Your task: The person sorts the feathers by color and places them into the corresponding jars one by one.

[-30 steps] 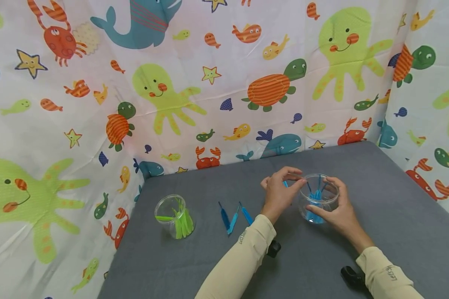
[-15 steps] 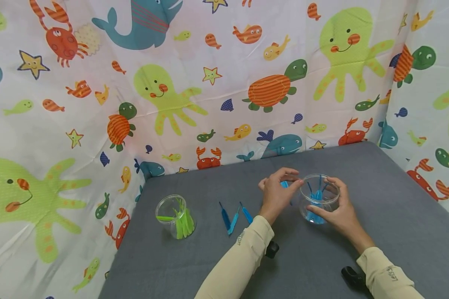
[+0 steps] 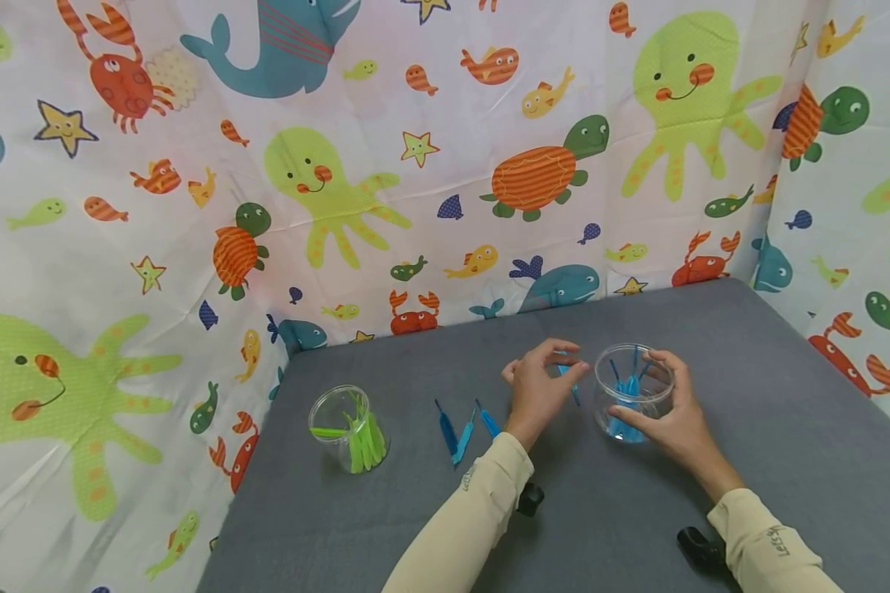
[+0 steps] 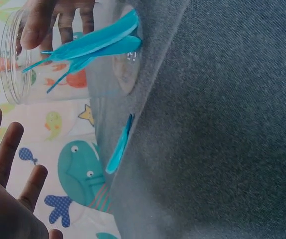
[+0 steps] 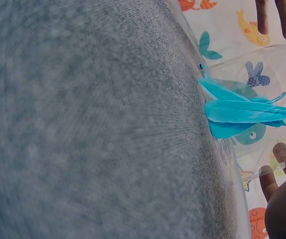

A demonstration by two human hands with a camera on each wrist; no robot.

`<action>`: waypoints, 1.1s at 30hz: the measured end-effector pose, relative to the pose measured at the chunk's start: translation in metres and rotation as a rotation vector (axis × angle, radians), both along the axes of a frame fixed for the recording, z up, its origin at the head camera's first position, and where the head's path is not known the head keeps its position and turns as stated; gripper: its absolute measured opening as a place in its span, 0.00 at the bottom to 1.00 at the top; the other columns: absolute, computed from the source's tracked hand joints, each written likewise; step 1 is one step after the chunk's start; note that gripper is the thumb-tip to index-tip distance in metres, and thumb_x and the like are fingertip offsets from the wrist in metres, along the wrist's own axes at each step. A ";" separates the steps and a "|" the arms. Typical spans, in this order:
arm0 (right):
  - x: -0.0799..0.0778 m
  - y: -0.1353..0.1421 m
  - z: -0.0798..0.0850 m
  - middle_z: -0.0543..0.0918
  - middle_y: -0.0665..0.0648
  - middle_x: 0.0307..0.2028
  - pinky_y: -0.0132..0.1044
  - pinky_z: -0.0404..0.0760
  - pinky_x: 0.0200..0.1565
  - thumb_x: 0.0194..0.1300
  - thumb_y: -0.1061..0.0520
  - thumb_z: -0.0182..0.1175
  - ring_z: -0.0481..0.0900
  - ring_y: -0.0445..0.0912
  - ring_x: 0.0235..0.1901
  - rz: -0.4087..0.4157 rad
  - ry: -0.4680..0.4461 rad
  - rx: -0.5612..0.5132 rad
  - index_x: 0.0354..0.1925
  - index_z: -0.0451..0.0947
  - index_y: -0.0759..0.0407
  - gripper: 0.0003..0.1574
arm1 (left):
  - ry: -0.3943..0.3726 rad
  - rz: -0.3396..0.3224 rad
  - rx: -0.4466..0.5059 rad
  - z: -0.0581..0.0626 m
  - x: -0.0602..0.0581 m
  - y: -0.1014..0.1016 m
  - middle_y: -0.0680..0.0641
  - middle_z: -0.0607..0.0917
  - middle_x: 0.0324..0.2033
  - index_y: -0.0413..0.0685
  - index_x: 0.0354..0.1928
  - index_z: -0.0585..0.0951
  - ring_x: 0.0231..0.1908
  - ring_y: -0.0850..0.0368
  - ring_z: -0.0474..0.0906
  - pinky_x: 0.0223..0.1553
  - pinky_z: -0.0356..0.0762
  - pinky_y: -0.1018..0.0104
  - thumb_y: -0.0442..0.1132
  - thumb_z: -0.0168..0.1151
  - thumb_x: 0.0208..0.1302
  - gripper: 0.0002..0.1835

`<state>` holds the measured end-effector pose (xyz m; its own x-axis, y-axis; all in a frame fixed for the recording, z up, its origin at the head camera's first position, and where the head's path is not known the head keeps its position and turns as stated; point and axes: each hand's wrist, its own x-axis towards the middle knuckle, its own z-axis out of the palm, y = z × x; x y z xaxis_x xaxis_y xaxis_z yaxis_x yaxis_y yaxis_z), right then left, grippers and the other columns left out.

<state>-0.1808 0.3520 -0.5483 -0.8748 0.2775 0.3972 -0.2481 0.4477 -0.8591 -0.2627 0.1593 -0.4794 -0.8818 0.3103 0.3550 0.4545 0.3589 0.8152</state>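
My right hand [image 3: 678, 412] grips a clear jar [image 3: 601, 420], thumb on the near side and fingers round the far side. Several blue feathers [image 3: 625, 403] stand in the jar, quills up; the left wrist view shows those feathers [image 4: 95, 40] through its wall. Left of the jar is my left hand [image 3: 541, 387], its fingers loosely bent and apart from the rim. Nothing shows between the fingers of my left hand [image 4: 13, 169] in the left wrist view. A single blue feather [image 4: 119, 149] lies on the table just beyond that hand, partly hidden by it in the head view.
Several more blue feathers [image 3: 456, 436] lie on the grey table [image 3: 415, 527], left of my left forearm. Farther left stands a second clear jar [image 3: 330, 445] with green feathers [image 3: 366, 443]. A curtain [image 3: 445, 206] printed with sea animals borders the table's back and sides.
My left hand has drawn a little to the left, away from the jar rim, and more of the lone feather shows beside it. The right hand and jar stay in place.
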 end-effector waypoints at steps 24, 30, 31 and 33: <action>0.002 -0.002 0.002 0.63 0.64 0.73 0.80 0.51 0.66 0.47 0.63 0.82 0.61 0.67 0.68 0.005 0.011 -0.013 0.78 0.49 0.47 0.71 | -0.071 0.111 0.028 -0.024 -0.011 -0.054 0.61 0.89 0.38 0.58 0.48 0.86 0.47 0.53 0.83 0.64 0.43 0.48 0.51 0.69 0.67 0.12; 0.002 -0.003 0.003 0.62 0.63 0.73 0.80 0.52 0.65 0.48 0.62 0.81 0.61 0.63 0.69 -0.002 0.006 -0.003 0.78 0.49 0.46 0.70 | -0.058 0.182 0.022 -0.029 -0.017 -0.068 0.66 0.87 0.32 0.67 0.38 0.85 0.41 0.66 0.81 0.65 0.45 0.48 0.55 0.67 0.67 0.06; 0.002 -0.003 0.002 0.63 0.63 0.73 0.80 0.52 0.65 0.48 0.62 0.81 0.61 0.61 0.69 -0.003 0.007 -0.002 0.78 0.49 0.46 0.70 | -0.056 0.195 0.017 -0.030 -0.018 -0.070 0.66 0.86 0.32 0.68 0.36 0.85 0.40 0.67 0.81 0.65 0.45 0.48 0.56 0.67 0.67 0.05; 0.002 -0.003 0.001 0.63 0.62 0.73 0.79 0.52 0.66 0.48 0.62 0.81 0.61 0.56 0.70 -0.007 0.006 0.001 0.78 0.49 0.45 0.70 | -0.056 0.215 0.004 -0.030 -0.018 -0.076 0.66 0.86 0.31 0.70 0.34 0.84 0.39 0.68 0.81 0.66 0.46 0.47 0.56 0.66 0.68 0.06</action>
<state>-0.1784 0.3489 -0.5470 -0.8702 0.2835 0.4030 -0.2503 0.4503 -0.8571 -0.2808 0.0834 -0.5092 -0.9461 0.1115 0.3041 0.3214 0.4391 0.8390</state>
